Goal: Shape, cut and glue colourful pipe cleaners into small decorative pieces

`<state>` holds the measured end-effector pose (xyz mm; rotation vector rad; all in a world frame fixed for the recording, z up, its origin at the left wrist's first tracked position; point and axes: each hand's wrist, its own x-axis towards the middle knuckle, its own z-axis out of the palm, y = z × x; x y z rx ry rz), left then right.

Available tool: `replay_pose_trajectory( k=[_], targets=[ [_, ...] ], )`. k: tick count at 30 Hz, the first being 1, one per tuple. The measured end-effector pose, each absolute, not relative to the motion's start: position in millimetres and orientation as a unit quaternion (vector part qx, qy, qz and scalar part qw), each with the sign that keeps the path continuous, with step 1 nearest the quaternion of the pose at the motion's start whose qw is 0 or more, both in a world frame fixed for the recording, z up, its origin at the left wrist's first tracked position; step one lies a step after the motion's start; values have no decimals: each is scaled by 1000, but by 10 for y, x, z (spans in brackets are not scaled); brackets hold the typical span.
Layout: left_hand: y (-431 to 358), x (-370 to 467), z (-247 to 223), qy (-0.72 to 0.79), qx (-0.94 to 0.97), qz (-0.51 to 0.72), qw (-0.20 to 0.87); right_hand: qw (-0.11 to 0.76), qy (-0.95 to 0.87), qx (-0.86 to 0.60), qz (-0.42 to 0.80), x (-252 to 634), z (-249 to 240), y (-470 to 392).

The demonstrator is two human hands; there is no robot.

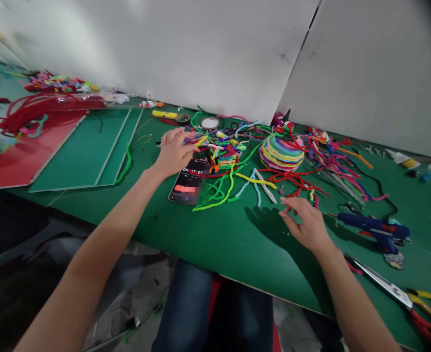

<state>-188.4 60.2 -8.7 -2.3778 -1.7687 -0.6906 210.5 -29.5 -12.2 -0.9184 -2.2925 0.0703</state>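
Note:
My left hand (174, 152) reaches over the left edge of a heap of colourful pipe cleaners (227, 155). Its fingers are spread, and I cannot tell whether they touch the heap. Just below this hand lies a phone (186, 183) with a running timer on its screen. My right hand (304, 224) hovers above the table, thumb and forefinger apart with nothing between them. Behind it sits a round striped ball of coiled pipe cleaners (282, 152). Loose red pipe cleaners (296, 180) and a few white and light blue ones (265, 187) lie in front of the ball.
A blue glue gun (375, 227) and large scissors (387, 286) lie at the right. More pipe cleaners (342, 166) spread behind them. Green boards (85, 151), a red board (28, 151) and red pipe cleaners (39, 110) occupy the left. A grey wall (201, 54) closes off the back.

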Motion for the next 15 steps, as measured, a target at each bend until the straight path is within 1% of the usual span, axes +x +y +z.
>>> replay_pose_trajectory(
  k=[2,5,12,15],
  targets=[
    [475,-1797,-111,-569,-802,-184,11,328,-877,-349,31,2105,-133,-291],
    [393,-1686,-171,-574,-802,-163,-23,326,-876,-353,33,2111,-143,-282],
    [383,-1782,-180,-586,-793,-163,-24,309,-877,-366,24,2114,-115,-287],
    [357,-1889,-186,-607,-776,-173,0,307,-879,-364,17,2114,-120,-288]
  ],
)
